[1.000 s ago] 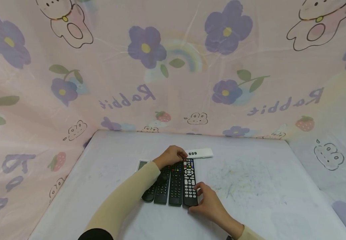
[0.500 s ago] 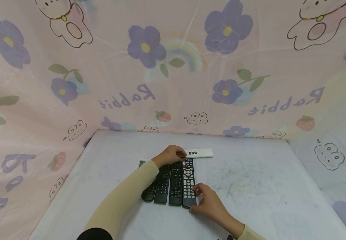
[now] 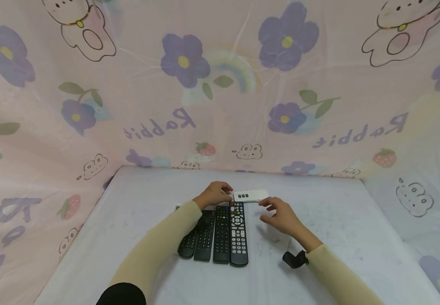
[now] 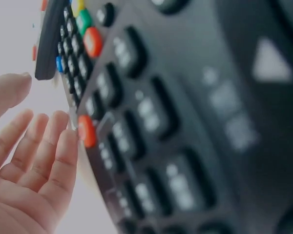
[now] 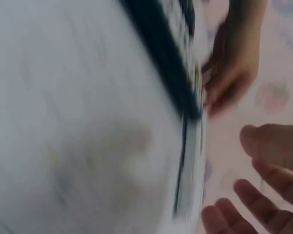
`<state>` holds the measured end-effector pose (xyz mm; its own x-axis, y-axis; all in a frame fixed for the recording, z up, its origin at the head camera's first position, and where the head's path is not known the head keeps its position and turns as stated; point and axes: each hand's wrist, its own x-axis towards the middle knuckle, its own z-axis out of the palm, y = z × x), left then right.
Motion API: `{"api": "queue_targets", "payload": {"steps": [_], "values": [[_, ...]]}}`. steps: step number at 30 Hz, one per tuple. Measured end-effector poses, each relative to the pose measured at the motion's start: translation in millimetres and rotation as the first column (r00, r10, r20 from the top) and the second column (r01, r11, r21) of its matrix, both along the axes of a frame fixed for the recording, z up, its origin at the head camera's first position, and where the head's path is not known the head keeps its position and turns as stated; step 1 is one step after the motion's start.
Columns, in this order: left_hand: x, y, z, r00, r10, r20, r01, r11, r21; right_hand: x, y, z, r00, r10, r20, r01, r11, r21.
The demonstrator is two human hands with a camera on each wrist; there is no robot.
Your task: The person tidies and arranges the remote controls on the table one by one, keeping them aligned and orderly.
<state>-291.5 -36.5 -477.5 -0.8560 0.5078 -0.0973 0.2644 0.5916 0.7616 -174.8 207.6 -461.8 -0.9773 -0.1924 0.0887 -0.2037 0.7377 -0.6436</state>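
Black remote controls lie side by side on the white table, including one with white buttons (image 3: 238, 241) at the right end and a slimmer black remote (image 3: 221, 237) beside it. Across their far ends lies a white remote (image 3: 252, 195) with a few dark buttons. My left hand (image 3: 214, 193) hovers by the white remote's left end, fingers loosely bent and holding nothing; the left wrist view shows that hand (image 4: 34, 170) with its fingers apart from the black remotes. Near the white remote's right end my right hand (image 3: 282, 216) is held with spread fingers, nothing in them.
A pale device (image 3: 176, 207) shows only a corner behind the left sleeve (image 3: 159, 241). Other black remotes, such as the rounded one (image 3: 187, 246), are partly covered by that sleeve. A printed curtain (image 3: 220, 106) stands behind the white table (image 3: 319, 275).
My right hand has let go of the white-buttoned remote's near end and moved away up to the white remote's right end. The left hand has lifted slightly off the remote's far end.
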Motion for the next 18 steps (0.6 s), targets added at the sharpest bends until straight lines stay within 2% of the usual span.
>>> {"api": "queue_targets", "payload": {"steps": [4, 8, 13, 18], "values": [[-2.1, 0.7, -3.5, 1.000, 0.007, 0.001, -0.007, 1.000, -0.013, -33.6, 14.8, -3.0, 0.998, -0.037, -0.044, 0.040, 0.996, 0.081], [-3.9, 0.9, -4.4, 1.000, 0.017, 0.000, -0.017, 1.000, -0.017, -58.0, 20.7, -6.2, 1.000, -0.012, 0.028, 0.008, 0.990, 0.138], [-5.3, 3.5, -4.1, 1.000, 0.012, -0.001, -0.012, 1.000, -0.026, -74.8, 22.5, -10.3, 0.993, -0.017, 0.118, 0.002, 0.991, 0.134], [-6.4, 5.8, -5.9, 1.000, 0.030, 0.003, -0.030, 0.999, -0.031, -81.8, 22.1, -15.7, 0.990, -0.033, 0.136, 0.017, 0.993, 0.116]]}}
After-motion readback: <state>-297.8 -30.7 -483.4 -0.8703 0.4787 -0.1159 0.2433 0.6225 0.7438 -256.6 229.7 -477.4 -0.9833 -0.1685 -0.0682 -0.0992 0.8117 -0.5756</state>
